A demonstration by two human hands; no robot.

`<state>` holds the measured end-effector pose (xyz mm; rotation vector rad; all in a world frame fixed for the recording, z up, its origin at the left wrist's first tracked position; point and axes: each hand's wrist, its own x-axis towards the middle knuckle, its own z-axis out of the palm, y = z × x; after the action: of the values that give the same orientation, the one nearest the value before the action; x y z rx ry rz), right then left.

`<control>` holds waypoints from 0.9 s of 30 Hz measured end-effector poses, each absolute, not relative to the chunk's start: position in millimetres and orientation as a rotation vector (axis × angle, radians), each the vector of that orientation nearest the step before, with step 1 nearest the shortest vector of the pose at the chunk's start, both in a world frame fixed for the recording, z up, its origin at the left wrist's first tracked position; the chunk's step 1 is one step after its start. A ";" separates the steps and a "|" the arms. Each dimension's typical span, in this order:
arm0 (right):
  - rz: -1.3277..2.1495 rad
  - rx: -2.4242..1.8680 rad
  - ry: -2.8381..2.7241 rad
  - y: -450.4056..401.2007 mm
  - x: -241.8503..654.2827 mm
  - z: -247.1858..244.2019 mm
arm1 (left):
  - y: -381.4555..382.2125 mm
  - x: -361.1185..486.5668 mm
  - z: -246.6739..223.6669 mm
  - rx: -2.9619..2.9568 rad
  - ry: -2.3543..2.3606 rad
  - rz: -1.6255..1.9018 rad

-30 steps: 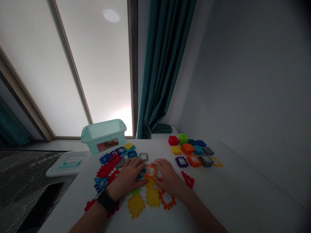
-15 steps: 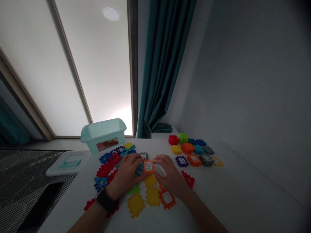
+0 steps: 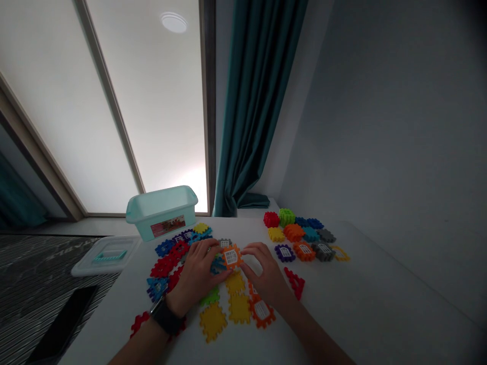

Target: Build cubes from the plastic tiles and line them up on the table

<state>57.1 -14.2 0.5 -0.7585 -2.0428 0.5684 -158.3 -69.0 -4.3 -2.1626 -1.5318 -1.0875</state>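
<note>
An orange interlocking toy tile (image 3: 232,257) with a white window grid is between my two hands above the middle of the table. My left hand (image 3: 200,266), with a black watch on the wrist, pinches its left side between fingers and thumb. At its right edge, the fingertips and thumb of my right hand (image 3: 264,271) grip it. Beneath and in front lie yellow tiles (image 3: 239,308), a green tile (image 3: 211,296) and an orange window tile (image 3: 262,313). A blue tile (image 3: 218,264) is partly hidden by my left hand.
Red tiles (image 3: 165,266) and blue tiles (image 3: 157,288) spread at the left. Sorted stacks, among them orange tiles (image 3: 294,232), stand at the back right. A red triangular piece (image 3: 294,283) is beside my right wrist. A mint bin (image 3: 163,208) and its lid (image 3: 106,256) are at the far left.
The orange window tile has turned slightly between my hands. My right hand has shifted a little, while the other tiles stay put.
</note>
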 end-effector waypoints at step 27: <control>0.775 -0.885 -2.053 -7.2 60.1 -2.9 | -72.0 -157.3 2.1 -2.395 -1.425 -0.817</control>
<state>60.1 -7.2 -2.9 -0.8850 -2.0534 0.7753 -157.3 -72.0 2.1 -2.3947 -1.4252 -0.8171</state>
